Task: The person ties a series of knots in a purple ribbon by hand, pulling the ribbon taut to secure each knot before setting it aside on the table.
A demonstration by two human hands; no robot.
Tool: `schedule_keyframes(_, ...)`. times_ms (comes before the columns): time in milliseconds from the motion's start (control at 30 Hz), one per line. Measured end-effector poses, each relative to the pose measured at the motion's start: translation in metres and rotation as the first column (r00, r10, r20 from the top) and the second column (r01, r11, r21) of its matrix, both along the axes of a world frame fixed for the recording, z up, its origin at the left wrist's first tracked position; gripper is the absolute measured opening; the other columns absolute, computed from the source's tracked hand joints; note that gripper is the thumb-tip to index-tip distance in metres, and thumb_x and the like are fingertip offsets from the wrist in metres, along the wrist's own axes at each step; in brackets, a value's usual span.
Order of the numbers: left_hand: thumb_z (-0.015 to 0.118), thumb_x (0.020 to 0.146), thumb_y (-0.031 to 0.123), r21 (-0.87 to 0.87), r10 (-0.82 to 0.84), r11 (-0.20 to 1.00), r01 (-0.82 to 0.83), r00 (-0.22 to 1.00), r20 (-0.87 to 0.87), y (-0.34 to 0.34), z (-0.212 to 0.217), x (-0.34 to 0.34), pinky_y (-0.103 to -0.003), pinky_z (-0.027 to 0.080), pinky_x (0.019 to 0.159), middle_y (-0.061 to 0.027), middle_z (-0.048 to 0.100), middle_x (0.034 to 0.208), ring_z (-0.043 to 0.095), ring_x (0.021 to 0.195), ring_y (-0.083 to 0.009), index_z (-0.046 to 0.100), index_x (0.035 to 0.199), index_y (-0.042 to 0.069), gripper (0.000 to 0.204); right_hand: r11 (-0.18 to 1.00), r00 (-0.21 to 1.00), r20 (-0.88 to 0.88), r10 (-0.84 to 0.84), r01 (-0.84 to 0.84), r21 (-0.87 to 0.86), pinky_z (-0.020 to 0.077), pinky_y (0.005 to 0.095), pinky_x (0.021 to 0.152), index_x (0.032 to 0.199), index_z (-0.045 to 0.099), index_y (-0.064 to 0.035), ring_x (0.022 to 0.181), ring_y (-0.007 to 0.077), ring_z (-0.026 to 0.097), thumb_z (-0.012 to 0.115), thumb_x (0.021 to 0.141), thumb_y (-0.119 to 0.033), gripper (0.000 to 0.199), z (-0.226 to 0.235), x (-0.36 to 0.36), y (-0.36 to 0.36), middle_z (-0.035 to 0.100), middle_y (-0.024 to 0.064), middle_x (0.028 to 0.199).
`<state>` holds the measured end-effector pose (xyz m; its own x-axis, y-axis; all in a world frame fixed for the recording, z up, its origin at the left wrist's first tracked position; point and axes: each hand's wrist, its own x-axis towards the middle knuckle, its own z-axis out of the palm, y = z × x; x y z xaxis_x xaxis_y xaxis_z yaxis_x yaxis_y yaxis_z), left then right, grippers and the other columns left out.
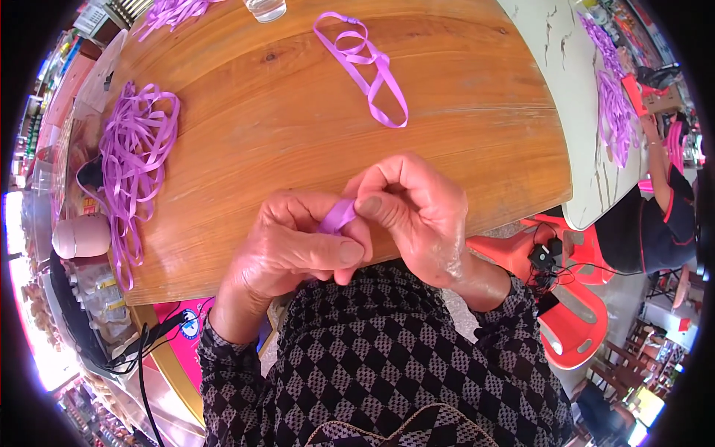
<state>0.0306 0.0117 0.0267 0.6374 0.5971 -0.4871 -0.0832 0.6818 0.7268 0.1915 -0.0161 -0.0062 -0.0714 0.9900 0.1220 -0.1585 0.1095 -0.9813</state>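
A short stretch of purple ribbon (337, 216) shows between my two hands, above the table's near edge. My left hand (302, 242) is closed on it, thumb lying across the curled fingers. Thumb and forefinger of my right hand (413, 212) pinch the ribbon's upper end. The rest of that ribbon is hidden inside my hands. Farther off on the wooden table (246, 134) lies one looped purple ribbon (380, 74), joined at its far end. A tangled heap of purple ribbons (138, 149) hangs over the table's left edge.
More purple ribbons (170, 13) and a clear cup (266, 9) are at the far edge. A pale pink rounded object (82, 236) sits left. At right, a marble-patterned table (551, 45) holds purple ribbons (615, 112), near another person's arm (657, 160) and red stools (570, 324).
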Motion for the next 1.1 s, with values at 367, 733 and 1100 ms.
schedule_keyframes(367, 0.059, 0.081, 0.003, 0.518, 0.393, 0.808, -0.280, 0.911, -0.121, -0.020, -0.017, 0.009, -0.017, 0.038, 0.054, -0.0011, 0.057, 0.072, 0.049, 0.063, -0.0034, 0.051, 0.088, 0.000, 0.011, 0.943, 0.879, -0.465, 0.102, -0.234, -0.235, 0.0430, 0.0190, 0.060, 0.086, 0.053, 0.0024, 0.064, 0.0073, 0.052, 0.059, 0.085, -0.008, 0.012, -0.002, 0.000, -0.004, 0.056, 0.0035, 0.075)
schedule_keyframes(733, 0.061, 0.084, 0.009, 0.694, 0.513, 0.654, -0.301, 0.850, -0.115, -0.030, -0.025, 0.014, -0.015, 0.035, 0.051, 0.0008, 0.058, 0.072, 0.044, 0.059, -0.0011, 0.056, 0.095, -0.001, 0.016, 0.975, 0.958, -0.284, 0.028, -0.089, -0.202, 0.0463, 0.0217, 0.074, 0.095, 0.055, 0.0035, 0.079, 0.0095, 0.056, 0.060, 0.082, -0.001, 0.015, -0.013, -0.003, -0.009, 0.059, 0.0052, 0.086)
schedule_keyframes(1100, 0.055, 0.088, 0.011, 0.418, 0.477, 0.804, -0.423, 0.879, -0.027, -0.024, -0.020, 0.010, -0.016, 0.031, 0.044, -0.0032, 0.058, 0.067, 0.040, 0.049, -0.0024, 0.057, 0.090, -0.002, 0.013, 0.987, 0.983, -0.176, -0.056, 0.029, -0.157, 0.0457, 0.0217, 0.077, 0.105, 0.048, 0.0037, 0.086, 0.0093, 0.055, 0.060, 0.077, 0.008, 0.031, -0.016, -0.008, -0.016, 0.056, 0.0063, 0.091)
